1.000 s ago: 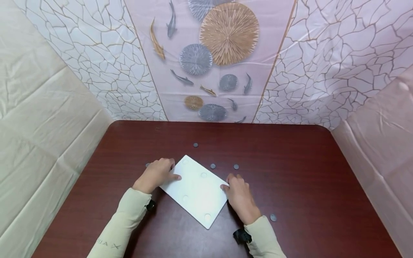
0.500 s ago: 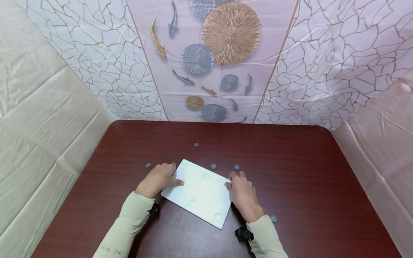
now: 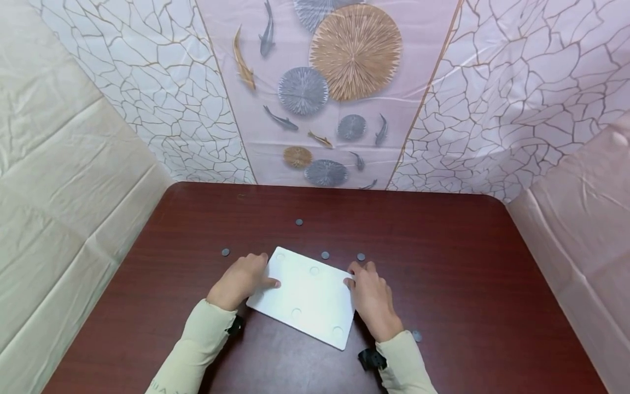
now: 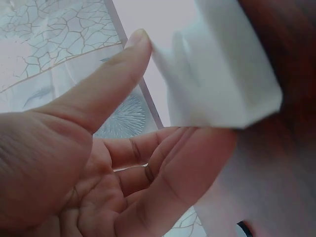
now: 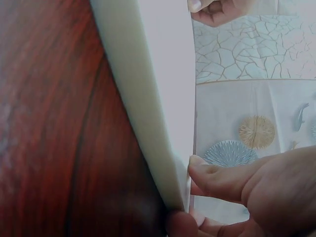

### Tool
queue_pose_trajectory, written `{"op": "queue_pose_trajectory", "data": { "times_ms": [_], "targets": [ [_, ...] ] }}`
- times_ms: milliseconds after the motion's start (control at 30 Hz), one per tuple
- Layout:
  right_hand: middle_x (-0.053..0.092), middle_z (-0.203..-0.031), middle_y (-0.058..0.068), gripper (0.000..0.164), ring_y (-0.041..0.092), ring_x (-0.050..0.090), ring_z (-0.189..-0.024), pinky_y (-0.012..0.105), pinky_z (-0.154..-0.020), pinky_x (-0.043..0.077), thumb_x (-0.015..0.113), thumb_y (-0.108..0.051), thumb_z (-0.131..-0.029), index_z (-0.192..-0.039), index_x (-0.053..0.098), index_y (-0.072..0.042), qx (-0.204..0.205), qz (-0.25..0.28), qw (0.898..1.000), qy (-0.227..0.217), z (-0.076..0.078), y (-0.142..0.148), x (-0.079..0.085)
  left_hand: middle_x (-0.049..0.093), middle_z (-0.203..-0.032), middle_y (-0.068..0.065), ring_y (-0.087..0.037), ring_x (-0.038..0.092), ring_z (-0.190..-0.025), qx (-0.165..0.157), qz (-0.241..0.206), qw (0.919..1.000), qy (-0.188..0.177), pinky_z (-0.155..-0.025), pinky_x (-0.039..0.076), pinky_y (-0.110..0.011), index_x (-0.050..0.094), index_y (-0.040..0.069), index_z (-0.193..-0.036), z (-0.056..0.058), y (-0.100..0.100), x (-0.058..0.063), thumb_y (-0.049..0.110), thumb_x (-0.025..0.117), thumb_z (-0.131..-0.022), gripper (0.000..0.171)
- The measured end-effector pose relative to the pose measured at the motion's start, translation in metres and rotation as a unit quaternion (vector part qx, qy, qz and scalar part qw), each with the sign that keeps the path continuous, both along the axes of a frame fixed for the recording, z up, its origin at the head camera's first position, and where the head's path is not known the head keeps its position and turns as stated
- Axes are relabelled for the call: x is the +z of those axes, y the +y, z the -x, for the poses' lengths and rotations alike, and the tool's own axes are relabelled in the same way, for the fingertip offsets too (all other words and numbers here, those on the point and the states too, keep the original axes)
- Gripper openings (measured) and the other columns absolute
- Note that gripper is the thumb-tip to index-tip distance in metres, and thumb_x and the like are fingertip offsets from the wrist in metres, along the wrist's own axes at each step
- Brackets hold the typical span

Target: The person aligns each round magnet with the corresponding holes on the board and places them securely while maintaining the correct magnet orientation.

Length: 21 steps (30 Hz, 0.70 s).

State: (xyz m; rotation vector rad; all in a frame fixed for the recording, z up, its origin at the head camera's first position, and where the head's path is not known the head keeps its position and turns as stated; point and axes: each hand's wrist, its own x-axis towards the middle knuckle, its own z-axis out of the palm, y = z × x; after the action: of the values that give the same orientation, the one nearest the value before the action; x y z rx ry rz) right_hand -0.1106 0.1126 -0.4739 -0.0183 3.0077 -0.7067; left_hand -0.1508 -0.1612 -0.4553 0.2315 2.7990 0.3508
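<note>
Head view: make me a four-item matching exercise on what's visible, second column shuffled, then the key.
1. Left hand
2. Tabletop
3. Farthest gray disc
4. Right hand

A. dark reddish brown
B. grips the right end of the white board
C. lies beyond the white board, untouched
D. grips the left end of the white board

Pairs: 1-D; 2-A; 3-C; 4-B
</note>
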Motion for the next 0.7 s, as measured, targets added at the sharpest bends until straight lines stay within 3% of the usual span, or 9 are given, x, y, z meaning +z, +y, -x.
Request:
{"op": "queue_pose_trajectory", "data": {
  "times_ms": [300, 567, 700],
  "targets": [
    [0.06, -0.11, 0.02, 0.023, 0.026, 0.057, -0.056, 0.04, -0.051, 0.05, 0.075, -0.016, -0.1, -0.122, 0.074, -0.009, -0.013, 0.003, 1.0, 0.027, 0.0, 0.0, -0.002, 0.067, -0.089, -0.013, -0.031, 0.068, -0.083, 0.026, -0.012, 0.9994, -0.02, -0.078, 0.057, -0.048, 0.067, 0.001, -0.107, -0.012, 0.001, -0.001, 0.039, 0.09, -0.085, 0.049],
    [0.056, -0.118, 0.025, 0.03, 0.029, 0.062, -0.062, 0.042, -0.058, 0.056, 0.072, -0.014, -0.102, -0.129, 0.068, 0.0, -0.023, 0.025, 0.999, 0.017, -0.003, 0.001, -0.004, 0.061, -0.075, -0.01, -0.02, 0.063, -0.042, 0.053, -0.072, 0.9932, -0.074, -0.056, 0.053, -0.031, 0.06, 0.007, -0.084, -0.019, 0.004, 0.001, 0.033, 0.088, -0.088, 0.038],
    [0.051, -0.129, 0.032, 0.043, 0.041, 0.068, -0.072, 0.05, -0.067, 0.059, 0.071, -0.017, -0.102, -0.136, 0.06, 0.007, -0.034, 0.033, 0.999, -0.009, -0.003, 0.003, -0.001, 0.061, -0.075, -0.01, -0.019, 0.063, -0.041, 0.057, -0.095, 0.9895, -0.093, -0.055, 0.052, -0.03, 0.057, 0.008, -0.08, -0.021, 0.002, -0.001, 0.032, 0.087, -0.089, 0.039]
  ]
}}
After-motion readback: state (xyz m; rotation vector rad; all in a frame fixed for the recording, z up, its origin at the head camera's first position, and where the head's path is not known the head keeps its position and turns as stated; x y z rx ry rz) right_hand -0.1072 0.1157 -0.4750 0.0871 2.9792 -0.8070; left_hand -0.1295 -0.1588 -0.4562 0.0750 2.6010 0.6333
